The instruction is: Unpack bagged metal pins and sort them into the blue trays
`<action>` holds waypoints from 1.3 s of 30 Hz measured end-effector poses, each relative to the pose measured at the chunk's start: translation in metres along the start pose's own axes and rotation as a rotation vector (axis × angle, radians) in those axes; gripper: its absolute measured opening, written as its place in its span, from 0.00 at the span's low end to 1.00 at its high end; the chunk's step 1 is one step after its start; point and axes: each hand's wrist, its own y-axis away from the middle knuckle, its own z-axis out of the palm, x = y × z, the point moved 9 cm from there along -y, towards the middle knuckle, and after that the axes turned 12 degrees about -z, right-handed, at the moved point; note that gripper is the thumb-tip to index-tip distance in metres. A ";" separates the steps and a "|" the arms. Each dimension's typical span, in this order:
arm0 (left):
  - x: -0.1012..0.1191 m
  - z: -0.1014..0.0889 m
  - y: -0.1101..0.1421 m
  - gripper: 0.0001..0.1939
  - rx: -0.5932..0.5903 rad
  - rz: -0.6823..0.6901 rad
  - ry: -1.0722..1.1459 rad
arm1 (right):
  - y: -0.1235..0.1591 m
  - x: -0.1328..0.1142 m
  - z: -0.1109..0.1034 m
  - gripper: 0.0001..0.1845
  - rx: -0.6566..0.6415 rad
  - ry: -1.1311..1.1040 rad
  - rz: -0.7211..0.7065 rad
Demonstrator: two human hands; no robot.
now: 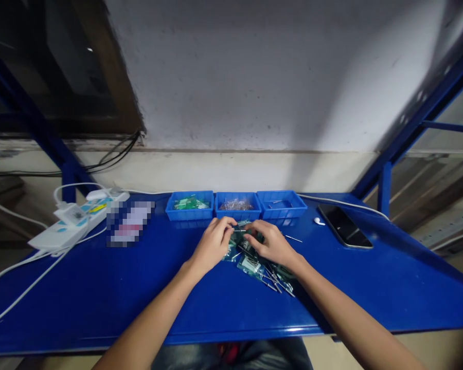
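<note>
Above the desk point(139, 288), my left hand point(211, 242), fingers drawn together, seemed to pinch a rod point(239, 230) over the packets point(250, 264); my right hand point(273, 243) curved close by, its hold unclear to me. A slack pinch could have dropped the rod among them.

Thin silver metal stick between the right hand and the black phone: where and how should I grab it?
Probably pinch the thin metal stick mid-length, across its width, from above and the right: it lies flat on the blue table, left end nearest the right hand.
</note>
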 end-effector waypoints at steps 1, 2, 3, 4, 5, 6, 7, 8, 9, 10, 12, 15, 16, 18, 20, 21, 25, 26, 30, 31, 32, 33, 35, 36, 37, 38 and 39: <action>0.000 -0.002 0.000 0.09 0.005 -0.006 0.012 | 0.000 0.001 -0.001 0.08 0.011 0.008 -0.004; 0.000 -0.003 -0.001 0.09 0.009 -0.010 0.021 | 0.001 0.001 -0.002 0.08 0.019 0.015 -0.008; 0.000 -0.003 -0.001 0.09 0.010 -0.012 0.027 | 0.000 0.000 -0.002 0.08 0.024 0.020 -0.015; 0.000 -0.003 -0.001 0.09 0.012 -0.012 0.031 | 0.000 -0.001 -0.003 0.08 0.026 0.025 -0.023; 0.001 -0.003 0.000 0.09 0.013 -0.011 0.034 | 0.000 -0.002 -0.003 0.08 0.028 0.029 -0.031; 0.002 -0.003 0.000 0.09 0.011 -0.010 0.034 | -0.001 -0.004 -0.003 0.07 0.028 0.033 -0.039; 0.002 -0.003 0.000 0.09 0.009 -0.010 0.034 | -0.001 -0.005 -0.004 0.07 0.028 0.037 -0.045; 0.003 -0.003 0.001 0.09 0.007 -0.011 0.035 | -0.001 -0.006 -0.004 0.07 0.029 0.041 -0.049; 0.003 -0.003 0.001 0.09 0.007 -0.013 0.036 | -0.002 -0.007 -0.005 0.07 0.031 0.042 -0.049; 0.003 -0.003 0.001 0.09 0.009 -0.014 0.037 | -0.002 -0.007 -0.005 0.07 0.034 0.039 -0.047; 0.005 -0.005 0.001 0.09 0.017 -0.012 0.041 | -0.001 -0.006 -0.006 0.07 0.037 0.024 -0.037; 0.007 -0.007 0.001 0.08 0.034 0.006 0.028 | -0.001 -0.005 -0.005 0.08 0.035 0.005 -0.026; 0.009 -0.007 0.001 0.08 0.039 0.018 0.009 | -0.001 -0.005 -0.005 0.08 0.036 0.005 -0.025; 0.011 -0.006 0.002 0.07 0.044 0.044 -0.048 | -0.001 -0.005 -0.005 0.09 0.038 0.014 -0.027; 0.012 -0.005 0.002 0.07 0.044 0.066 -0.115 | -0.001 -0.006 -0.005 0.09 0.040 0.028 -0.030; 0.012 -0.004 0.002 0.07 0.042 0.073 -0.146 | -0.001 -0.006 -0.005 0.09 0.040 0.035 -0.032; 0.013 -0.001 0.003 0.09 0.022 0.091 -0.209 | -0.002 -0.008 -0.005 0.09 0.033 0.062 -0.042; 0.014 0.000 0.003 0.09 0.013 0.098 -0.206 | -0.002 -0.009 -0.005 0.09 0.028 0.065 -0.044; 0.016 -0.001 0.004 0.09 -0.013 0.114 -0.160 | -0.002 -0.011 -0.003 0.09 0.018 0.074 -0.056; 0.016 -0.001 0.003 0.09 -0.016 0.110 -0.155 | -0.002 -0.012 -0.003 0.09 0.017 0.078 -0.061; 0.016 -0.001 0.003 0.09 -0.017 0.103 -0.152 | -0.002 -0.013 -0.002 0.09 0.016 0.081 -0.067; 0.015 -0.001 0.003 0.09 -0.022 0.096 -0.150 | -0.002 -0.014 -0.002 0.09 0.013 0.084 -0.072; 0.015 0.000 0.002 0.09 -0.038 0.082 -0.146 | -0.002 -0.015 0.000 0.09 0.005 0.088 -0.082; 0.015 0.000 0.002 0.09 -0.047 0.076 -0.141 | -0.002 -0.015 0.000 0.08 0.001 0.088 -0.084; 0.015 0.000 0.002 0.09 -0.057 0.069 -0.135 | -0.002 -0.016 0.001 0.08 -0.003 0.087 -0.083; 0.016 0.000 0.002 0.08 -0.064 0.062 -0.127 | -0.002 -0.016 0.001 0.08 -0.006 0.085 -0.083; 0.016 0.000 0.002 0.08 -0.066 0.053 -0.120 | -0.002 -0.016 0.001 0.07 -0.007 0.081 -0.084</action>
